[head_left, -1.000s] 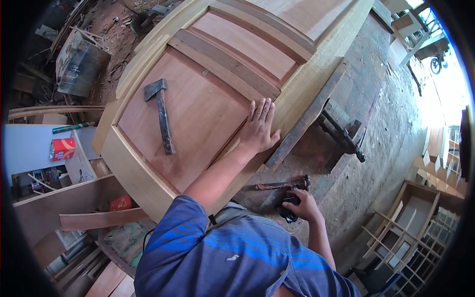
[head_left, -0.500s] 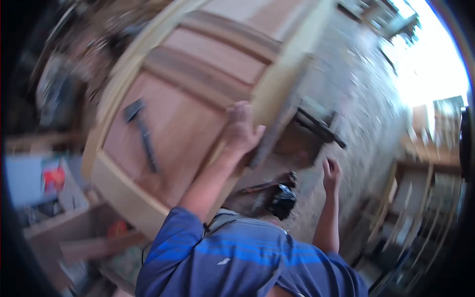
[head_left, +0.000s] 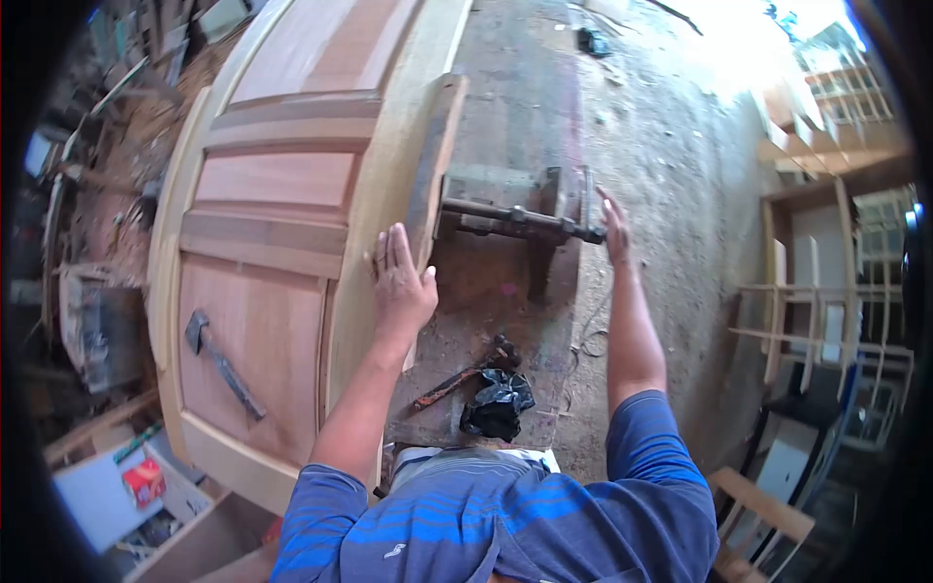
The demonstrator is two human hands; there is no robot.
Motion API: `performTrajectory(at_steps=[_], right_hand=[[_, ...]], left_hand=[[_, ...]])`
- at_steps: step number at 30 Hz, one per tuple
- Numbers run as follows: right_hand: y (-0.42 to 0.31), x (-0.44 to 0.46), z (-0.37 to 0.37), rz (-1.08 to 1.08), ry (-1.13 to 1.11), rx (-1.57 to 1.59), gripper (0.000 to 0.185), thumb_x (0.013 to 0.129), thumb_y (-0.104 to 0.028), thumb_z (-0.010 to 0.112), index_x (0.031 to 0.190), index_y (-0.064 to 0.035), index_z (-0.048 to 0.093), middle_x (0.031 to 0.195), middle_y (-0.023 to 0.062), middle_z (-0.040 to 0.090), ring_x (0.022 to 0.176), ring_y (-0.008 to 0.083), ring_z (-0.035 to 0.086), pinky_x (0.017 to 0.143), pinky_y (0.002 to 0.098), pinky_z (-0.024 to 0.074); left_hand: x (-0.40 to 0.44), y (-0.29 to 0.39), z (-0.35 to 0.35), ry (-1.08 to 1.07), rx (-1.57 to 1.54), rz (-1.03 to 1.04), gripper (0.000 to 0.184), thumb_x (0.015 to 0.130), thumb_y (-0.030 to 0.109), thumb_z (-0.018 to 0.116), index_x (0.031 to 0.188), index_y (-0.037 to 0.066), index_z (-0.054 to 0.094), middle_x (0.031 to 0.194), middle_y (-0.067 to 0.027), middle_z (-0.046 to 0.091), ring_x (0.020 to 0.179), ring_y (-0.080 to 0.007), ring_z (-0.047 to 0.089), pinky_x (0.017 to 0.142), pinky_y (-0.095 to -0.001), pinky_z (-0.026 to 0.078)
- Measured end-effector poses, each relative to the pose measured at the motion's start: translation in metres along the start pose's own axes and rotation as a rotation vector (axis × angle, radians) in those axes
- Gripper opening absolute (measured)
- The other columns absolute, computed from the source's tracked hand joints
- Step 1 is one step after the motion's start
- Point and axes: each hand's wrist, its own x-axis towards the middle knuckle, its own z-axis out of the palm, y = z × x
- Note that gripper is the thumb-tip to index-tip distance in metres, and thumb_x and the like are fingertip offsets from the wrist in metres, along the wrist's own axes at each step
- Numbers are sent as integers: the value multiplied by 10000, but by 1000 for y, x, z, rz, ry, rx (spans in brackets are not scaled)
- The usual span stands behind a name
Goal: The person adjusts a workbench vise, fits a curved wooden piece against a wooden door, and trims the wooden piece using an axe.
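My left hand point(head_left: 402, 291) lies with outstretched fingers on the right edge of a panelled wooden door point(head_left: 357, 277). Beside it stands a narrow wooden board point(head_left: 435, 165). My right hand point(head_left: 616, 231) is raised at the handle end of a metal vise point(head_left: 520, 222), fingers extended; whether it touches the handle is unclear. A hatchet point(head_left: 225, 367) rests on the door's lower panel. Close to my body, a hammer point(head_left: 466, 374) and a crumpled black plastic bag point(head_left: 498, 404) lie on the worn bench point(head_left: 491, 301).
Wooden frames and lattice pieces point(head_left: 841, 301) stand at the right. At the lower left is an open wooden box structure with a red packet point(head_left: 144, 482). Scrap wood covers the ground at the upper left. A dark object point(head_left: 593, 41) lies near the top.
The view has swung right. My right hand has let go of the black bag and moved up to the vise handle. My left hand has stayed on the door's edge.
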Motion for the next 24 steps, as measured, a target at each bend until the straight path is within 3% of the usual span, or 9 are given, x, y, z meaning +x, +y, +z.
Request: performTrajectory(at_steps=[4,6,8,9,11,15,18,21,24], right_hand=[[12,70,-1,-131,-181,-414,381,948,-353,780,1235,-107,729,1552,233,586,1506,416,464,1242,491,381],[18,90,-9,-580,-10,-910,223,875,-235,744,1048,-102,699,1491,178,632,1555,446,402,1267,536,330],[11,86,-26,-403,-157,-953,218,852,-245,637,974,-90,729,1305,138,741,1538,343,459,1308,524,239],[53,105,-53,-445,-359,-1068,252,882,-352,646,862,-105,689,1188,179,758,1359,401,594,1170,543,403],[29,86,-75,-220,-400,-1116,421,957,-435,592,763,-80,709,905,206,729,1025,422,676,908,533,486],[50,51,-114,-55,-341,-1089,564,1026,-488,539,738,-31,702,812,257,676,853,458,670,767,569,490],[75,56,-107,-516,-160,-950,573,1017,-489,560,709,-26,695,748,233,669,750,450,659,688,555,486],[124,84,-97,-444,29,-787,614,1053,-494,544,665,-34,669,641,177,606,635,385,622,644,487,476],[112,130,-92,40,-48,-48,646,1112,-486,524,622,-74,608,547,61,478,526,223,524,561,396,404]], left_hand=[[1,7,-5,38,21,-32,878,973,235,691,1688,-5,243,1688,-239,392,1585,-411,353,1323,-615,189],[2,4,-6,53,30,-35,874,971,241,690,1687,-1,250,1684,-235,403,1581,-399,366,1322,-607,203],[3,7,-5,45,35,-40,871,970,244,687,1687,3,255,1684,-231,408,1582,-390,369,1320,-601,215],[2,8,-6,42,42,-46,871,971,245,687,1689,6,255,1685,-230,409,1583,-388,369,1319,-599,219],[3,10,-8,39,48,-47,872,971,247,686,1691,14,254,1686,-229,411,1584,-385,370,1317,-596,228],[7,10,-6,51,26,-49,881,972,244,689,1699,27,242,1688,-233,407,1583,-394,368,1317,-589,230],[6,11,-7,28,17,-54,898,961,252,707,1701,33,247,1706,-233,382,1592,-413,344,1321,-593,213],[7,32,-11,129,235,34,888,939,280,728,1684,36,311,1701,-222,397,1605,-403,326,1325,-595,203],[25,90,26,130,-88,405,696,900,341,777,1503,53,584,1596,-194,533,1559,-378,413,1338,-561,191]])
